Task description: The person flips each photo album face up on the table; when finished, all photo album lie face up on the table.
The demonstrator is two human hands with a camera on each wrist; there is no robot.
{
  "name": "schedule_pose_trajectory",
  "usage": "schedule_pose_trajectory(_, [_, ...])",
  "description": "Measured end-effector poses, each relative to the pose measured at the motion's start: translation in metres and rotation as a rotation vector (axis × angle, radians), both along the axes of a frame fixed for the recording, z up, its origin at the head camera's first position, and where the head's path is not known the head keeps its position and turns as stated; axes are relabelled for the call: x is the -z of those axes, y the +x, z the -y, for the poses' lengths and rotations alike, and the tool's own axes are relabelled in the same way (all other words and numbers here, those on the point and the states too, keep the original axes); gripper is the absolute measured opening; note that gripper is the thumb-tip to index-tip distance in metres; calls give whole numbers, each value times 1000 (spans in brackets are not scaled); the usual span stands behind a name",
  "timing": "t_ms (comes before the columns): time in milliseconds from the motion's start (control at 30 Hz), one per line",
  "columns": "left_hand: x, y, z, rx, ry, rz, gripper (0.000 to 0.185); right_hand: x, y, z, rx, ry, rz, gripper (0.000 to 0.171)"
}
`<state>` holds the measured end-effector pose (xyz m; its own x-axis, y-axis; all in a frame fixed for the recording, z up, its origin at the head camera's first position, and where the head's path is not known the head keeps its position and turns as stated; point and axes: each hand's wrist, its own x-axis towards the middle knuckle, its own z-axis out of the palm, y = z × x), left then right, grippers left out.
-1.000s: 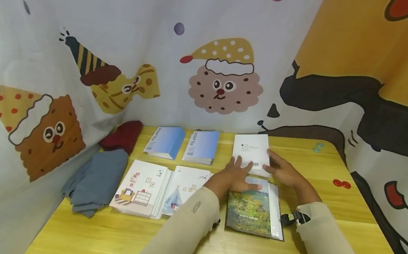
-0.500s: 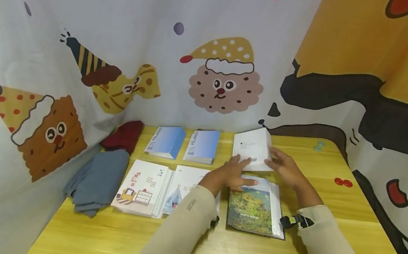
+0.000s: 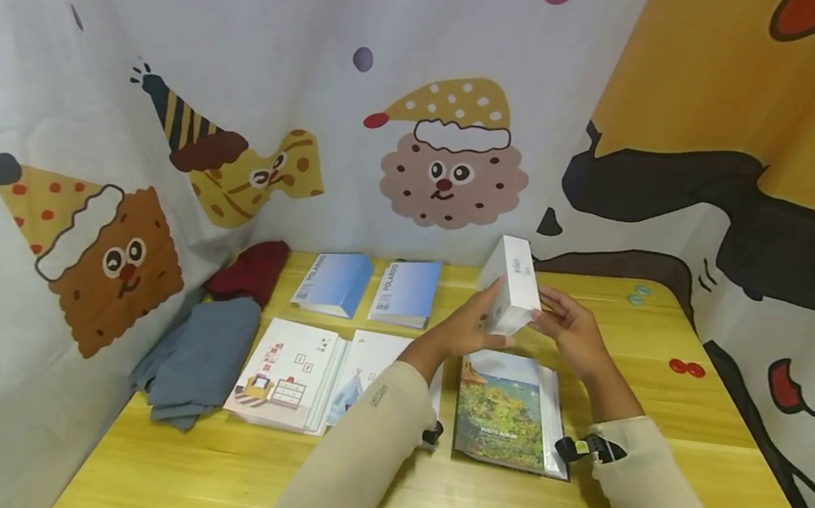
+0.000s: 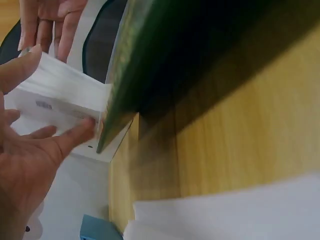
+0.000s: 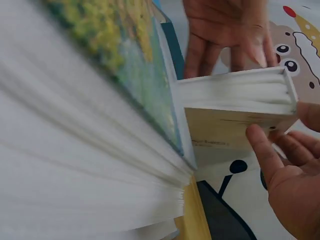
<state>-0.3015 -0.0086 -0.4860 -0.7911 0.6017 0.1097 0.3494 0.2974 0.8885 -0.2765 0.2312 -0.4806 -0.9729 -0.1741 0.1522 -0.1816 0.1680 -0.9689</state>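
A thick white photo album [image 3: 518,288] stands tilted up between both hands, its narrow side toward the head camera. The left hand [image 3: 463,326] holds it from the left, thumb near the lower edge and fingers along a cover. On the other side the right hand [image 3: 574,330] grips the album with thumb and fingertips, as the right wrist view shows, where its white page edges [image 5: 235,95] are visible. Whether its lower end touches the table cannot be told. Just in front lies a photo album with a garden-painting cover [image 3: 502,416], beneath the wrists.
Two blue POLAROID albums [image 3: 332,283] lie at the back. Illustrated white albums [image 3: 280,374] lie front left, one partly covered by the left arm. Grey cloth [image 3: 203,356] and dark red cloth [image 3: 250,270] sit at the left edge. Red discs [image 3: 686,368] lie on the right.
The white album lay flat on the table, then was tilted up from its right side and turned so its narrow side faces the camera. Both hands have risen slightly with it.
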Motion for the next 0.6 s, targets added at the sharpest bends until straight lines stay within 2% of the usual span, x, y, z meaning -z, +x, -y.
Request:
schedule_pose_trajectory(100, [-3,2,-1,-30,101,32,113,5,5,2,-24,-19,-20,59])
schedule_pose_trajectory(233, [-8,5,-1,-68,189,73,109,12,11,0,-80,-2,-64,59])
schedule_pose_trajectory(433, [-12,12,4,-135,168,171,102,18,15,-3,-192,36,-120,58])
schedule_pose_trajectory(533, [-12,10,5,-184,163,180,98,17,11,-2,-246,60,-109,59])
schedule_pose_trajectory(600, [-12,9,5,-220,151,164,94,16,10,-2,-249,89,-89,58])
